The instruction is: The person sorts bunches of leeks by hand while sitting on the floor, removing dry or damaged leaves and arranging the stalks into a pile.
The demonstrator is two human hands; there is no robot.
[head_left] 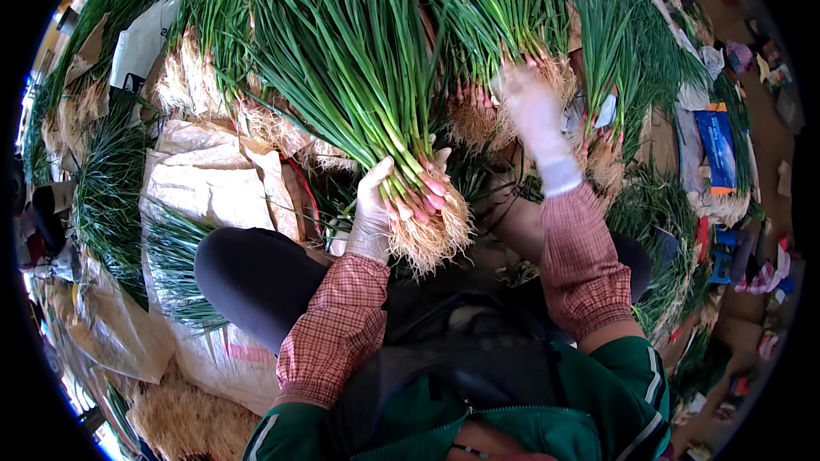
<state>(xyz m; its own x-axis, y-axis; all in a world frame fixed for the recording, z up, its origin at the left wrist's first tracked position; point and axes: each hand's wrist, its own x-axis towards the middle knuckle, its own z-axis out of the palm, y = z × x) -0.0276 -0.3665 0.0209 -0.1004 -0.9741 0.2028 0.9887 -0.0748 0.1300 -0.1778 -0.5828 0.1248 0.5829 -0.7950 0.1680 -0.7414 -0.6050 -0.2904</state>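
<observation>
My left hand [370,209], in a pale glove, is closed round a thick bunch of spring onions [397,149]. Its long green leaves fan out away from me, and the pinkish bulbs and tangled pale roots hang toward my lap. My right hand [534,111], also in a pale glove, is smeared by motion. It is at the root end of another heap of spring onions [504,26], just right of the held bunch. Whether anything is between its fingers cannot be made out. Checked sleeve covers wrap both my forearms.
More spring onions [611,51] lie to the right, roots toward me. A crumpled beige sack [209,175] is spread at the left beside my bent knee [248,277]. A blue packet [716,149] lies at the far right, near the brown floor [773,171] with scattered litter.
</observation>
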